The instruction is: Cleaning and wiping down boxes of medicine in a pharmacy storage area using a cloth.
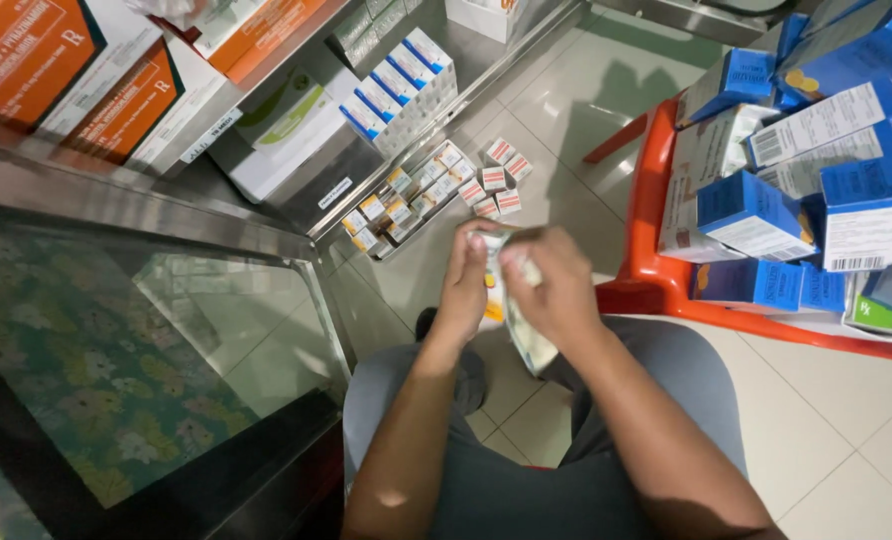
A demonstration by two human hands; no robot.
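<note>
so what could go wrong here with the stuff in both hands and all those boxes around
1. Both hands, left hand and right hand, pinch a thin white packet over the tiled floor; it might slip and drop.
2. The blue and white boxes are heaped loosely in the orange basket beside the right arm; an elbow bump could tip some out.
3. Small boxes lie on the floor ahead, easy to kick.

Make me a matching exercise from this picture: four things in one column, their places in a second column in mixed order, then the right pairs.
Things:
1. blue and white boxes
2. small red and white boxes
3. pale packet
4. orange boxes

Places:
A. on the tiled floor by the shelf's edge
B. on the upper shelf, top left
C. piled in the orange basket
D. between the left hand and right hand

Pairs: 1-C, 2-A, 3-D, 4-B
</note>
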